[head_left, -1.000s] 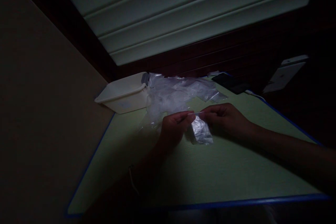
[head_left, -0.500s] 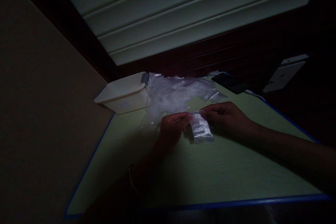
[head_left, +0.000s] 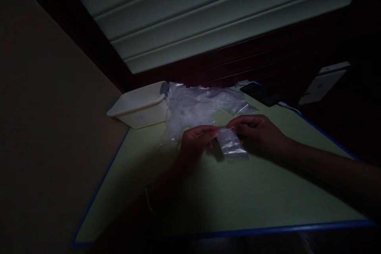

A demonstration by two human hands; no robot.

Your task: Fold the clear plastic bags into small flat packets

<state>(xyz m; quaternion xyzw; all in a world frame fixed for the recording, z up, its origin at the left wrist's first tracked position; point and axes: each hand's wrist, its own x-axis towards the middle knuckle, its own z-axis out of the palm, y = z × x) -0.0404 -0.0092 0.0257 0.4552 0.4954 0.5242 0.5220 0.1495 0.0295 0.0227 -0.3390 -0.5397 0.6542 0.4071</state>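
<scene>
Plastic, clear and shiny, is catching the little light over the desk [head_left: 268,194], where one small bag [head_left: 233,145] is hanging from two hands in front of a loose pile [head_left: 193,107] of similar clear bags. The left hand [head_left: 195,142] is pinching the bag near its upper left corner, thumb and fingers closed on the film, and the right hand [head_left: 258,133] is gripping near the upper right corner in the same way, so the top edge is lying between the two sets of fingertips while the body of the bag is slanting down toward the person and a little to the right. Work on this one bag is seemingly under way rather than finished, since both hands are holding it and it is not yet lying by itself. Whether its mouth is standing open or pressed together is not showing clearly, and neither is anything inside it. Many bags are lying in the pile at the back, none of them in the fingers; which of these are done and which are waiting, the dim view is not telling. A pale box [head_left: 139,115] is standing beside the pile on its left, its contents hidden, and a dark phone [head_left: 260,94] is resting at the far right.
</scene>
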